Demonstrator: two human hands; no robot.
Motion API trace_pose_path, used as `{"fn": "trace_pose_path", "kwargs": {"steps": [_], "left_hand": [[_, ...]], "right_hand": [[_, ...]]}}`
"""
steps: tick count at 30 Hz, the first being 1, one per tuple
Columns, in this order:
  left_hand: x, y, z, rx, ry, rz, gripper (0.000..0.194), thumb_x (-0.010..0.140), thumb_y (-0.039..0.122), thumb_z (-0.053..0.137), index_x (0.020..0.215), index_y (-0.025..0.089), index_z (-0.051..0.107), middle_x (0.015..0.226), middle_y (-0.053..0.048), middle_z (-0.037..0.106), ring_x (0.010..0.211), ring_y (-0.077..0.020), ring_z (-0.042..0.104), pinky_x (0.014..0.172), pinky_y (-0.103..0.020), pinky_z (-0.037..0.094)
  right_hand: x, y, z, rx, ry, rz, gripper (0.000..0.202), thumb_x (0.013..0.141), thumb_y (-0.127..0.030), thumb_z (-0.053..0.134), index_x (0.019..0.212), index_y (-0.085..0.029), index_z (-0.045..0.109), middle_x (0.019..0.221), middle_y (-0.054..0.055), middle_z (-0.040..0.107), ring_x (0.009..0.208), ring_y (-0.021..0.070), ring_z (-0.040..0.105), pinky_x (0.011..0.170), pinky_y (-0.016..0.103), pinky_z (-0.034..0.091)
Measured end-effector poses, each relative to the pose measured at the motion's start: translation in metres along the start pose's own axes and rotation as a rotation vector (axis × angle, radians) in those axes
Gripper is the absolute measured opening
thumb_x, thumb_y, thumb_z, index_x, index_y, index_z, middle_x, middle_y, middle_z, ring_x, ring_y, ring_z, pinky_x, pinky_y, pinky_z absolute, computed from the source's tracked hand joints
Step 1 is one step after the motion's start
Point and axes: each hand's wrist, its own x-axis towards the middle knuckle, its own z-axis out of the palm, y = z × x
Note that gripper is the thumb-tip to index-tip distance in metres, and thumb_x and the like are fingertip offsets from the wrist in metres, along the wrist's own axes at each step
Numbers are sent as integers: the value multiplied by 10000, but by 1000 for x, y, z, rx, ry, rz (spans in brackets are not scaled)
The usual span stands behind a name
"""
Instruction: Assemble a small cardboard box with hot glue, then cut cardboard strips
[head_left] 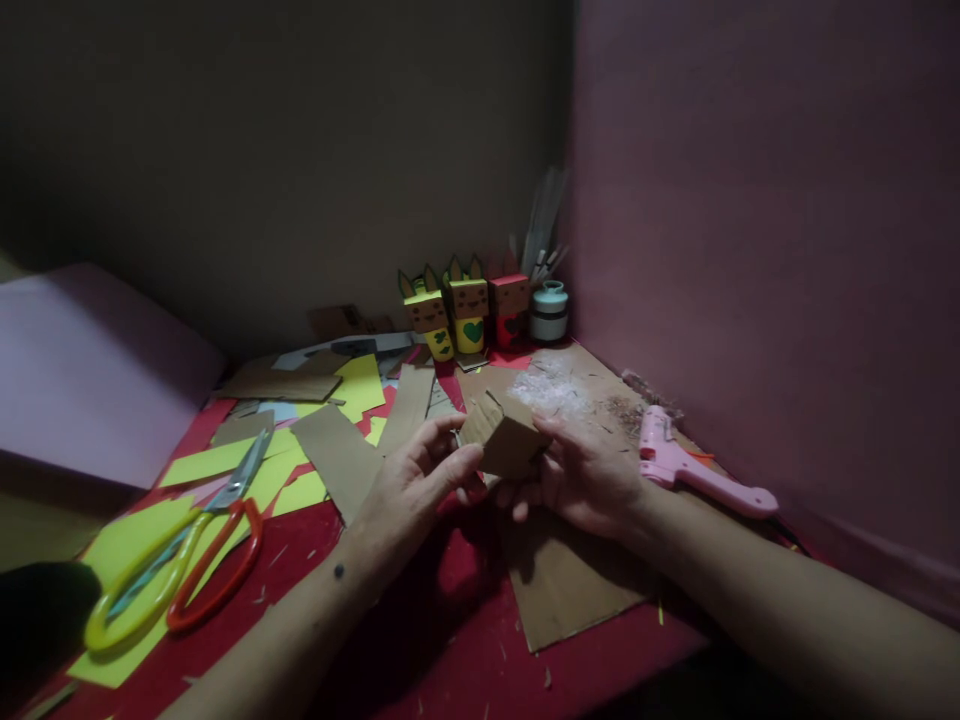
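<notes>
Between my two hands is a small cardboard box (510, 440), held above the red table and tilted so that one edge faces me. My left hand (420, 475) grips its left side, thumb on the near face. On the right side, my right hand (581, 470) closes on the box, some fingers curled beneath it. A flat cardboard sheet (562, 590) lies under my right hand on the table. The box's underside and some fingertips are hidden.
Scissors (217, 530) with yellow and red handles lie left on coloured paper scraps (300, 490). A pink glue gun (697, 475) rests at the right by the wall. Several cardboard-and-paper figures (469, 305) stand at the back beside a pale blue jar (550, 312).
</notes>
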Motion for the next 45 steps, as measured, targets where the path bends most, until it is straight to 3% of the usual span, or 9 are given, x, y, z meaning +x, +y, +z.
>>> {"fn": "trace_pose_path", "kwargs": {"steps": [8, 18, 26, 31, 38, 45], "left_hand": [[1, 0, -2, -32, -4, -10, 429, 827, 462, 653, 1150, 193, 570, 827, -38, 661, 694, -158, 601, 676, -320, 487], [0, -3, 0, -32, 13, 77, 530, 767, 374, 735, 1214, 205, 508, 998, -47, 664, 848, -161, 618, 725, -271, 505], [3, -5, 3, -119, -48, 86, 568, 717, 249, 773, 1202, 213, 482, 1100, -61, 660, 976, -208, 632, 820, -324, 519], [2, -4, 5, -116, -35, 68, 591, 660, 232, 805, 1170, 220, 507, 1109, -62, 646, 979, -221, 616, 786, -327, 517], [-2, -5, 8, -39, -47, 53, 661, 684, 268, 790, 1251, 227, 453, 1175, -80, 614, 993, -234, 588, 782, -341, 513], [-3, -7, 7, 96, -66, 76, 690, 707, 263, 777, 1305, 235, 434, 1258, -100, 587, 1063, -274, 581, 801, -358, 528]], "right_hand": [[0, 0, 0, 22, -21, 11, 444, 815, -520, 607, 1052, -145, 644, 824, 91, 680, 684, 201, 620, 588, 317, 478], [-1, -3, -4, 62, 32, 24, 447, 785, -416, 633, 1117, -117, 618, 812, 112, 691, 718, 233, 630, 607, 344, 466], [-2, -6, 1, 80, 29, -55, 398, 830, -320, 582, 1209, -200, 581, 917, 84, 709, 779, 231, 645, 718, 411, 489], [-3, -6, 4, 103, 66, -121, 491, 773, -315, 659, 1250, -257, 556, 1031, 54, 688, 876, 235, 620, 758, 414, 479], [-3, -8, 5, 130, 100, -147, 559, 649, -251, 755, 1185, -247, 598, 1052, 36, 690, 1012, 264, 588, 864, 410, 412], [-4, -10, 8, 113, 91, -160, 578, 629, -215, 751, 1187, -233, 604, 973, 29, 711, 929, 234, 617, 924, 410, 386]]}}
